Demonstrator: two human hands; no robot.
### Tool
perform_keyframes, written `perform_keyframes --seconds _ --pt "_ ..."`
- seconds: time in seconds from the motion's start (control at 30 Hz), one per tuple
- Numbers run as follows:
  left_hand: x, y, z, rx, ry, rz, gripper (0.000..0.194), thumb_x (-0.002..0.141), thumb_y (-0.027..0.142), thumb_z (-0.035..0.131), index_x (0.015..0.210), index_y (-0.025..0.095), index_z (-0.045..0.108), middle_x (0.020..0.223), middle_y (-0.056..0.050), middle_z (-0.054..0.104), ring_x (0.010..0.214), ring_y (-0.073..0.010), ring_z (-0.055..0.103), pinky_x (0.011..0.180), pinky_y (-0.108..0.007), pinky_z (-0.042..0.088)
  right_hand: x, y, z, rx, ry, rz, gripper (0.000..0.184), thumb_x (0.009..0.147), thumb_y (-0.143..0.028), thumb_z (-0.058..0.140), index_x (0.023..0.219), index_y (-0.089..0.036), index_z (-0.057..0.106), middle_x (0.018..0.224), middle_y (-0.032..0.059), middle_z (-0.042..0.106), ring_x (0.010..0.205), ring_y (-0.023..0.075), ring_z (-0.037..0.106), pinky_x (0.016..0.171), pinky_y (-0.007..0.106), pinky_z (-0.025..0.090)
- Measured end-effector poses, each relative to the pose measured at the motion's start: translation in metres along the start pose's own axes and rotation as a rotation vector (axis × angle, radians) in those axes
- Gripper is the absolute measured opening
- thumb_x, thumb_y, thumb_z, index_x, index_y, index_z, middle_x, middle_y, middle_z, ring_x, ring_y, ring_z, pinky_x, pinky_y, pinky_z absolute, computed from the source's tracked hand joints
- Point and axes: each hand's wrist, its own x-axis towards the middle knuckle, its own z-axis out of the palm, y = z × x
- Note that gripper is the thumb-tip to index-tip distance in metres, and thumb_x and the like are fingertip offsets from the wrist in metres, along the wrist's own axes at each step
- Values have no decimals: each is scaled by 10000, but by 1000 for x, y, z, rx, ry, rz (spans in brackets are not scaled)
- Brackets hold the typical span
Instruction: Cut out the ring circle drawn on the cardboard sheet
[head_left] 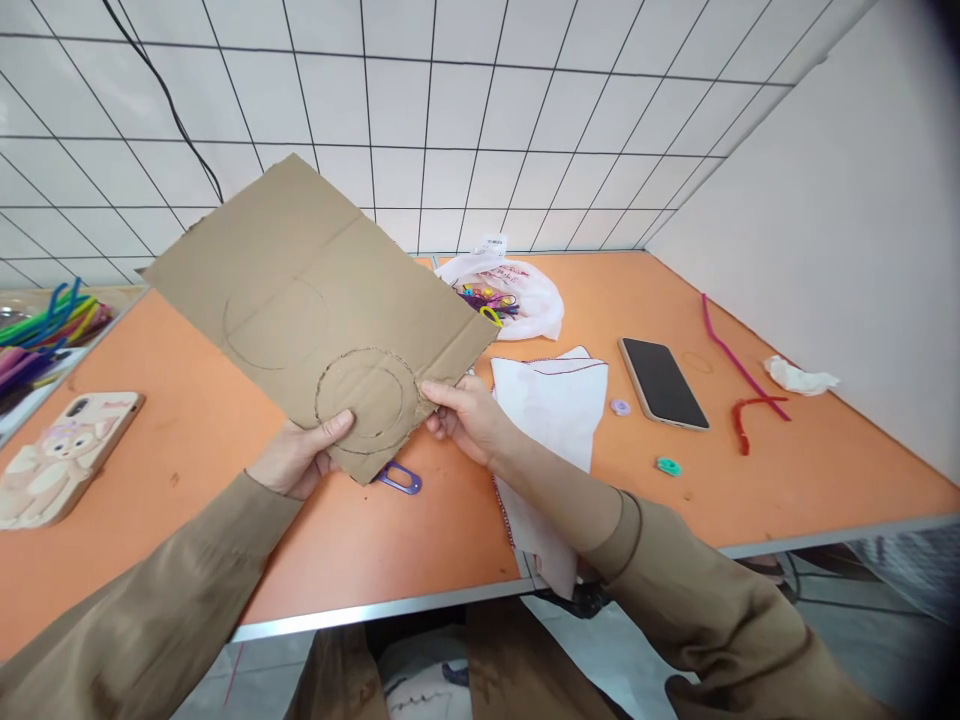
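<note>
A brown cardboard sheet is held up at a tilt above the orange table. My left hand grips its lower edge, thumb on top and fingers beneath. My right hand pinches the cardboard at the right of a rough-edged circle, which has a smaller circle marked inside it. Another faint drawn circle shows further left on the sheet. Just under the lower corner lies a purple oval clip-like piece, partly covered. A white cloth with dark red stitched edges lies under my right forearm.
A white plastic bag with colourful small items sits behind the cardboard. On the right are a phone, small purple and teal pieces, fuzzy stems and a crumpled tissue. A cartoon-cased phone lies left.
</note>
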Motion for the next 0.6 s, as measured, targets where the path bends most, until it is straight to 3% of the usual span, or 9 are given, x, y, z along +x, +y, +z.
perform_keyframes --seconds 0.07,0.17,0.23,0.33,0.4,0.47,0.53,0.6 --pt "-5 3 -5 106 -52 -154 500 715 489 780 1078 149 724 974 -142 767 844 -287 740 691 -358 626 1 -1 -2 -7 -6 -16 320 554 -372 786 660 -139 593 507 -16 586 378 73 487 335 179 335" --pt "-14 16 -12 441 -158 -384 542 699 657 701 728 117 743 689 -146 745 579 -195 704 533 -245 565 3 -3 -4 -44 -1 -41 328 551 -375 787 675 -140 595 498 -15 586 378 78 494 335 179 356" --pt "-21 31 -13 682 -208 -371 490 705 643 695 666 155 714 673 -106 743 482 -160 654 415 -214 480 3 -4 -5 -81 -1 -64 329 556 -376 786 685 -138 598 504 -14 593 382 75 499 343 174 367" --pt "-25 58 -5 950 -179 -113 431 764 593 645 656 180 699 485 -25 640 392 -139 568 396 -230 440 4 -4 -4 -133 -21 -95 328 567 -380 782 700 -135 610 547 -6 625 390 72 511 351 171 374" --pt "-17 74 5 1077 -163 139 427 829 561 569 713 174 707 514 -31 649 450 -167 600 475 -277 495 5 -4 -2 -168 -52 -106 323 577 -390 777 683 -135 610 547 -2 627 390 75 515 347 174 369" --pt "0 89 18 1152 1 595 427 850 534 551 978 164 724 851 -87 757 734 -224 700 710 -342 551 6 -4 -1 -204 -87 -125 318 595 -401 770 668 -135 611 529 -3 620 388 81 517 345 177 364" --pt "25 102 31 1339 30 986 587 874 547 488 1255 118 617 1279 -163 647 1192 -314 583 999 -431 438 7 -4 -1 -232 -128 -148 319 613 -410 766 671 -133 620 528 0 625 388 84 522 349 181 369" --pt "53 113 43 1543 10 1170 676 886 602 422 1326 106 554 1413 -177 536 1358 -366 409 1109 -514 273 10 -4 -2 -249 -177 -157 335 622 -429 767 670 -127 630 536 8 634 389 85 527 355 185 376"
